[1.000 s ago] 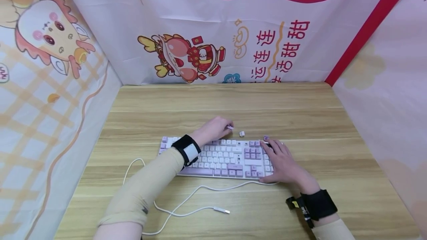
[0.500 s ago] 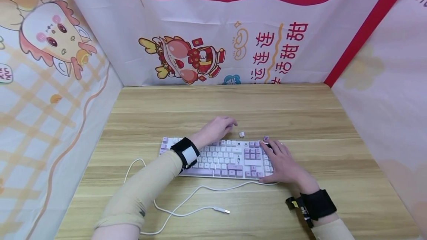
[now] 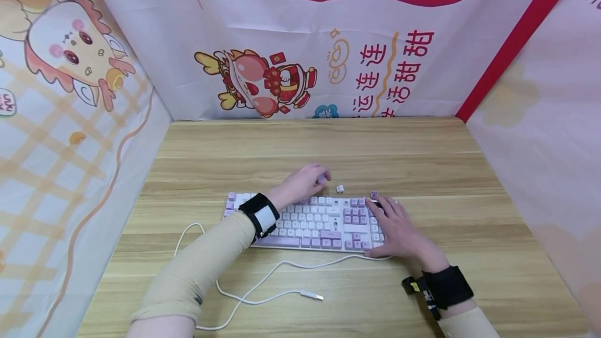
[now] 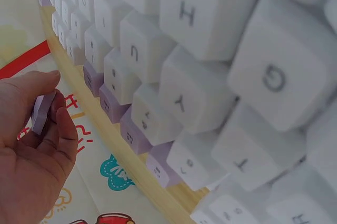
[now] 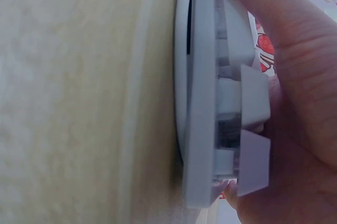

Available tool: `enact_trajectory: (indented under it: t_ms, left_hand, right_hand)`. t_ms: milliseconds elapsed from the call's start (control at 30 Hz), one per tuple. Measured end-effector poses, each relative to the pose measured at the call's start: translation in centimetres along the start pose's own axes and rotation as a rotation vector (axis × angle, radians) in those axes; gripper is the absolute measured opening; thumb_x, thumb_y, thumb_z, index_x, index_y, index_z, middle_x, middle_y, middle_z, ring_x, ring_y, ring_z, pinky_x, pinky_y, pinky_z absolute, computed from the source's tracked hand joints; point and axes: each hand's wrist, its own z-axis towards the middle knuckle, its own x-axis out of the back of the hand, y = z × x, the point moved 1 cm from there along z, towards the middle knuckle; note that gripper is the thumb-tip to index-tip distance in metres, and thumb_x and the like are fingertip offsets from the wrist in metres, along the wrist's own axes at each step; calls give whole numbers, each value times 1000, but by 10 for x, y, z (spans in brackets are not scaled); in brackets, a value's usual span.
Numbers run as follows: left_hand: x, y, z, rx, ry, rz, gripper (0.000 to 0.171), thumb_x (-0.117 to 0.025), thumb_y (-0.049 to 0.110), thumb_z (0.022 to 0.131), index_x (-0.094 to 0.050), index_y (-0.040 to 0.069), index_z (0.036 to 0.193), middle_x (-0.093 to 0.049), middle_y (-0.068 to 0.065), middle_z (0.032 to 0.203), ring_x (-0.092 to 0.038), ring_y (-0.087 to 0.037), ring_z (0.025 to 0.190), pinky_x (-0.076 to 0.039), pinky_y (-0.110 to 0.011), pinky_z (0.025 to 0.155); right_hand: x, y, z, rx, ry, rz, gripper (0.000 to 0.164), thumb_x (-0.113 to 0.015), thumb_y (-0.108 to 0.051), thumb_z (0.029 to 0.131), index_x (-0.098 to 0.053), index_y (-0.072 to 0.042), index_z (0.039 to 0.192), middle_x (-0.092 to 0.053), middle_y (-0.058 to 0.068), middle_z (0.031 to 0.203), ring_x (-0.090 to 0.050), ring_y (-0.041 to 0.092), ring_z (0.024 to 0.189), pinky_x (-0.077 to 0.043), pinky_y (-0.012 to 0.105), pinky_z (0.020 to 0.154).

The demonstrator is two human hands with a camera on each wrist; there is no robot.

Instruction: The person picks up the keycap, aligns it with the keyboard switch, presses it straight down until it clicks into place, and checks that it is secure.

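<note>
My left hand (image 3: 305,180) is over the table just behind the keyboard (image 3: 300,242). Between its thumb and fingers it pinches a lavender keycap (image 4: 41,112), seen side-on in the left wrist view. My right hand (image 3: 399,231) spans the keyboard's right end, thumb at the front edge and fingers at the back, covering much of the number pad. In the right wrist view that hand arches over white and lavender keys (image 5: 255,100). Behind the keyboard lie a loose white keycap (image 3: 340,189) and a loose purple keycap (image 3: 374,194). A bare switch (image 3: 335,221) shows among the keys.
A white cable (image 3: 277,266) loops across the table (image 3: 469,181) in front of the keyboard, ending in a USB plug (image 3: 312,296). Printed cloth (image 3: 281,20) walls the table at the back and both sides. Both wrists wear black straps (image 3: 448,288).
The lavender keycap shifts within my left fingers: visible at first, hidden half a second ago, now showing again. The left hand stays in nearly the same place. My right hand keeps still.
</note>
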Motion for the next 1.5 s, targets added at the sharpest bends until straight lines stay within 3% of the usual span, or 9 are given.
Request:
enact_trajectory:
  t_ms: [167, 333, 633, 867, 1000, 1233, 1500]
  left_hand:
    - [1, 0, -1, 34, -3, -38, 39, -70, 10, 91, -56, 11, 128, -66, -8, 124, -64, -21, 112, -55, -34, 95]
    - [0, -2, -3, 70, -17, -59, 39, -72, 12, 90, -58, 13, 126, -64, -8, 121, -60, -21, 109, -54, -35, 93]
    - [0, -5, -4, 60, 5, -78, 33, -72, 13, 90, -64, 13, 122, -55, -5, 132, -60, -17, 106, -55, -30, 88]
    - [0, -5, -8, 48, 8, -73, 37, -73, 16, 90, -64, 15, 126, -60, -4, 130, -61, -19, 113, -55, -33, 93]
    - [0, -3, -8, 29, 10, -57, 43, -74, 20, 90, -62, 15, 131, -63, -4, 132, -60, -20, 121, -53, -35, 101]
    - [0, 4, -10, -31, 27, -9, 43, -77, 21, 87, -65, 14, 128, -68, -2, 126, -60, -19, 121, -49, -36, 106]
    - [-3, 18, -19, -93, -9, -37, 44, -78, 22, 86, -65, 12, 127, -68, -4, 125, -64, -20, 115, -53, -35, 102]
  right_hand:
    - [1, 0, 0, 3, 2, -1, 126, -83, -67, 62, -25, -10, 157, -24, 22, 162, -22, 47, 146, -20, 66, 118]
    - [1, -1, 0, 6, 2, -1, 126, -83, -67, 62, -25, -10, 157, -24, 23, 162, -23, 47, 146, -21, 67, 117]
    - [1, 0, -1, -1, -9, 9, 125, -82, -68, 63, -24, -11, 158, -22, 21, 163, -21, 46, 147, -20, 67, 117]
    - [2, -1, -1, -7, -7, 18, 126, -83, -67, 62, -23, -12, 158, -21, 21, 164, -20, 46, 147, -19, 67, 119]
    - [2, -1, -1, -12, -9, 19, 126, -83, -68, 62, -24, -11, 158, -21, 21, 164, -21, 46, 147, -18, 67, 119]
    - [2, -1, -1, -18, -13, 22, 126, -83, -67, 62, -23, -12, 158, -21, 21, 164, -20, 45, 147, -19, 67, 119]
    - [3, -3, -1, -9, -13, 29, 126, -83, -65, 63, -23, -10, 158, -21, 23, 163, -20, 48, 147, -18, 67, 119]
